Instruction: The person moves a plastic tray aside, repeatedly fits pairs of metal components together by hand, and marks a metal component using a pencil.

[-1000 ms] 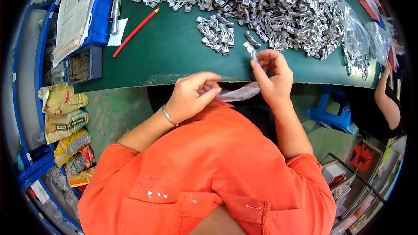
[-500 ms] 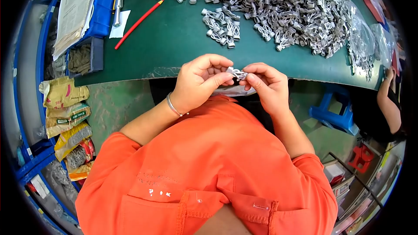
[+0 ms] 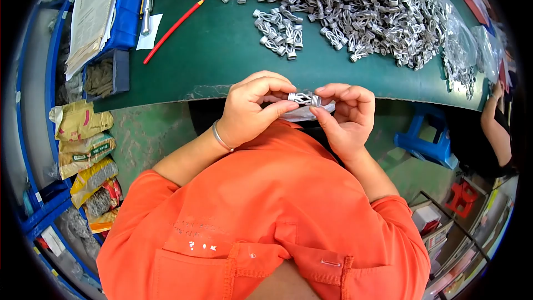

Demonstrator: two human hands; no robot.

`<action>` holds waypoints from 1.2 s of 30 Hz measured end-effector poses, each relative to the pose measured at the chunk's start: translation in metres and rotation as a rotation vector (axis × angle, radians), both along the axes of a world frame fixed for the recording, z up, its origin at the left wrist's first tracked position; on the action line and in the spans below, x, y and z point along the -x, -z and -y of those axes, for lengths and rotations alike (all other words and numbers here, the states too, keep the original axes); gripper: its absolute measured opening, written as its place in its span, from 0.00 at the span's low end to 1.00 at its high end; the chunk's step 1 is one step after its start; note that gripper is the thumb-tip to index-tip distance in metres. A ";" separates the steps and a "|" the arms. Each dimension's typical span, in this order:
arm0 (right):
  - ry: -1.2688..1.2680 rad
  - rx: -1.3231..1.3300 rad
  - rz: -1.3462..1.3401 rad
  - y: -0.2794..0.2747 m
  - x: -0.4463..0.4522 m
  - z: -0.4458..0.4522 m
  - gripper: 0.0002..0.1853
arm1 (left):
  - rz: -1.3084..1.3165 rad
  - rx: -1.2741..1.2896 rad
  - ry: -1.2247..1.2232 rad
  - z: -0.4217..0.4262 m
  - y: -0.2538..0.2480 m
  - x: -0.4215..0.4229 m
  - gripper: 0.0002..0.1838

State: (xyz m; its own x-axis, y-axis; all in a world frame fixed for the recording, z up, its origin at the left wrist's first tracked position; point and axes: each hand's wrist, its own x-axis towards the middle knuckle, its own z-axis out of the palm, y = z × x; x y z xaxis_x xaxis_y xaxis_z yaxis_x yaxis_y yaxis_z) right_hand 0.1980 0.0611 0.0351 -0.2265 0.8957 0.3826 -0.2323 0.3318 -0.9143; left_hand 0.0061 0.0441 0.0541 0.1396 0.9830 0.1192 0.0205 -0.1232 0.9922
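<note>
Over the front edge of the table I hold a small silver metal link with ribbed ends and twisted wire loops (image 3: 302, 99). Its left end is pinched between the thumb and fingers of my left hand (image 3: 252, 103). My right hand (image 3: 347, 114) has its thumb and fingertips around the other ribbed end. Beyond my hands, a small group of similar links (image 3: 280, 33) lies on the green table (image 3: 216, 50). Behind it spreads a large heap of the same silver links (image 3: 383, 16).
A red pencil (image 3: 174, 31) lies left of the links, near a blue bin (image 3: 126, 16) with papers. Clear plastic bags (image 3: 461, 39) sit at the table's right end. A blue stool (image 3: 425, 139) stands on the floor, near another person's arm (image 3: 494, 128).
The link has turned and now lies level, with both ribbed ends showing. My right hand has shifted slightly right, its fingers opening a little around the end.
</note>
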 end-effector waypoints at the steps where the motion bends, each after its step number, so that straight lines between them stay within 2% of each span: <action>1: -0.005 -0.020 0.004 -0.001 0.000 0.000 0.26 | -0.020 0.007 0.012 0.000 0.001 0.001 0.13; 3: -0.010 -0.039 0.018 -0.001 0.000 0.000 0.26 | -0.039 0.014 0.025 0.001 0.003 0.002 0.13; 6: -0.013 0.030 -0.042 -0.003 -0.001 0.000 0.20 | -0.059 -0.031 0.008 0.003 0.003 0.004 0.11; 8: -0.003 -0.146 0.315 -0.003 -0.011 -0.011 0.12 | -0.286 -0.171 -0.018 0.003 0.001 0.009 0.10; 9: 0.001 -0.158 0.314 -0.004 -0.013 -0.017 0.12 | -0.341 -0.218 -0.042 0.004 0.006 0.010 0.09; 11: 0.252 -0.298 0.631 -0.009 -0.016 -0.032 0.07 | -0.413 -0.189 -0.033 0.009 0.010 0.012 0.09; 15: 0.456 -0.474 0.930 -0.009 -0.018 -0.065 0.09 | -0.386 -0.198 0.006 0.011 0.013 0.005 0.10; 19: 0.550 -0.510 1.159 -0.001 -0.009 -0.077 0.11 | -0.450 -0.224 0.045 0.009 0.010 0.006 0.09; 23: 0.510 -0.584 1.086 0.000 -0.009 -0.073 0.09 | -0.497 -0.224 0.059 0.010 0.010 0.009 0.08; 25: 0.498 -0.586 1.102 -0.005 -0.009 -0.067 0.09 | -0.373 -0.117 0.023 0.010 0.012 0.008 0.10; 29: 0.329 -0.532 0.964 -0.006 -0.007 -0.051 0.12 | -0.227 0.080 -0.058 0.004 0.005 0.000 0.14; 31: 0.203 -0.185 0.606 -0.009 0.000 -0.036 0.12 | 0.096 0.208 -0.125 0.002 0.007 -0.003 0.19; 33: 0.156 -0.130 0.546 -0.010 0.003 -0.027 0.12 | 0.165 0.219 -0.136 -0.001 0.005 -0.002 0.19; 36: -0.004 0.124 0.211 -0.012 0.006 -0.017 0.11 | 0.304 0.328 -0.047 0.000 0.004 0.002 0.16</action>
